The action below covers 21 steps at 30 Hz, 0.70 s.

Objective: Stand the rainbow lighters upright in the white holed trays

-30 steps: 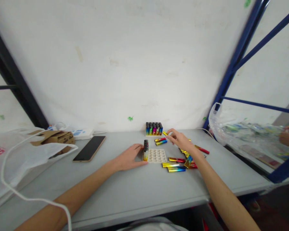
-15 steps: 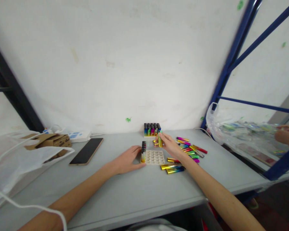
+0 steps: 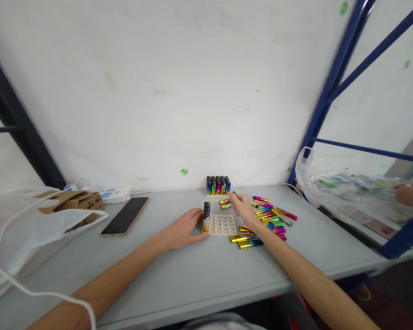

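My left hand (image 3: pixel 184 228) rests on the desk, its fingers and thumb around the left end of a pale tray (image 3: pixel 223 224) with rows of round holes. One row of lighters (image 3: pixel 206 217) with dark tops stands upright along that end, close to my fingers. Beyond the tray's right side, my right hand (image 3: pixel 242 208) is closed in a pinch. A small dark-green end of a lighter (image 3: pixel 234 194) shows at its fingertips; the rest is hidden by the hand. Shiny coloured lighters (image 3: pixel 270 215) lie loose around and under my right wrist.
A full block of upright lighters (image 3: pixel 218 185) stands against the wall. To the left lie a phone (image 3: pixel 125 216), cardboard (image 3: pixel 77 201) and a white plastic bag (image 3: pixel 24 243) with a cable. Beyond the blue rack post (image 3: pixel 320 101), another person's hand (image 3: pixel 411 195) is near clear plastic bags (image 3: pixel 351 188).
My right hand has turned and shifted slightly right; the gold lighter that stood upright in its fingers is now mostly hidden. My left hand stays at the tray.
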Tool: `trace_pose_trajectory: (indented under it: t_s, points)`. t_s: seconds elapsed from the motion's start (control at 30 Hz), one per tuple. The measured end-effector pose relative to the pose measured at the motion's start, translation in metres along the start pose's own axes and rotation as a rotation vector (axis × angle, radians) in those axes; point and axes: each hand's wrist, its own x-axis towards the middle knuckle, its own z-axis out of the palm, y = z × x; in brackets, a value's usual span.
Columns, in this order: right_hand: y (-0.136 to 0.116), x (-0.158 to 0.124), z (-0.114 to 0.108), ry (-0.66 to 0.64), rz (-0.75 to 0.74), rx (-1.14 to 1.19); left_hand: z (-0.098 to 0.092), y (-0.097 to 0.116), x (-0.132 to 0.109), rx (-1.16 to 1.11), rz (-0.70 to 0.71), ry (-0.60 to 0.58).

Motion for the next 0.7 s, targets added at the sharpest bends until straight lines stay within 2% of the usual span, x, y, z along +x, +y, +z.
trace_pose_trajectory:
  t_s: [0.2,0.4,0.7]
  points:
    - [-0.006,-0.001,0.002,0.131,-0.032,-0.111,-0.001,0.001,0.000,-0.005,0.001,0.000]
    - [-0.009,-0.005,0.006,0.023,-0.065,-0.139,0.001,0.000,-0.001,-0.004,-0.001,0.006]
    - [-0.002,-0.007,0.010,0.023,-0.157,-0.187,0.003,-0.003,-0.001,-0.004,0.014,0.019]
